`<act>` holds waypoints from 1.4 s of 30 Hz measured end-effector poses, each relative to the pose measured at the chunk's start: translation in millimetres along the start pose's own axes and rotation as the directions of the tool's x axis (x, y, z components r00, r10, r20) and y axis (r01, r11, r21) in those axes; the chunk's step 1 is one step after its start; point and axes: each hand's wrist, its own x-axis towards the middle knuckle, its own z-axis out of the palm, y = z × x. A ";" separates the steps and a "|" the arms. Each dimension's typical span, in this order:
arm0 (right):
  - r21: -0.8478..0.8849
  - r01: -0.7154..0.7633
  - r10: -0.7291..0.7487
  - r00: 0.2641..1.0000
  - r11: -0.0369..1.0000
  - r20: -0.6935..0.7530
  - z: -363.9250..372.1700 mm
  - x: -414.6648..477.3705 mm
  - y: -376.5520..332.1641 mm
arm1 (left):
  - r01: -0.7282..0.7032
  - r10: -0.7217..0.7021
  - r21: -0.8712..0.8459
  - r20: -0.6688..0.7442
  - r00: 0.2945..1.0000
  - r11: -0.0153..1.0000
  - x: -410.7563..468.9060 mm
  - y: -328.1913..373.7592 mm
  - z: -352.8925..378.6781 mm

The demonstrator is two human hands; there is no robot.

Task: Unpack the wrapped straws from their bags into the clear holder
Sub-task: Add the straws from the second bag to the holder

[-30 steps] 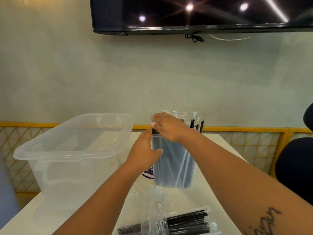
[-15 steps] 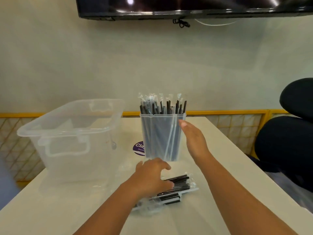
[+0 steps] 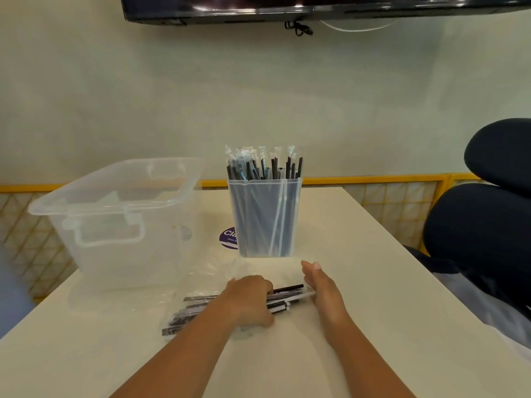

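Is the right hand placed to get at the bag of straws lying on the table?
Probably yes. The right hand is open beside the right end of the bag of straws, with nothing between them. The left hand grips the middle, leaving that end free.

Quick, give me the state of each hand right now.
Left hand: fingers curled round the bag of straws, gripping it on the table.
Right hand: open, fingers straight, holding nothing.

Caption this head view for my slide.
Left hand grips bagged straws on the table, right hand open beside them, filled holder behind.
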 end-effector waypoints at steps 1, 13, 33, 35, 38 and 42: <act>0.025 -0.009 0.009 1.000 1.000 0.002 -0.5 -0.5 0.9 | 0.003 -0.003 0.011 -0.023 1.000 1.000 0.8 -0.2 1.3; 0.235 -0.039 0.037 0.999 0.971 0.010 -8.1 -0.8 1.9 | -0.010 0.044 0.245 -0.133 0.990 0.970 3.8 16.2 -6.7; 0.195 -0.001 -0.002 1.000 0.981 0.016 -7.5 -5.3 1.1 | -0.408 -0.020 -0.708 -0.511 0.859 0.577 -20.9 53.5 -91.5; 0.177 0.009 -0.010 1.000 0.984 0.003 -8.1 -6.3 1.1 | -0.440 -0.069 -0.763 -0.531 0.845 0.474 -26.8 52.2 -96.4; 0.127 0.047 -0.046 0.999 0.991 -0.014 -8.6 -7.8 -0.8 | -0.436 -0.081 -0.831 -0.489 0.868 0.347 -36.2 49.9 -91.4; 0.048 0.123 -0.122 0.992 0.991 -0.021 -11.0 -10.8 -15.7 | -0.389 -0.086 -0.823 -0.461 0.883 0.413 -44.2 49.3 -66.9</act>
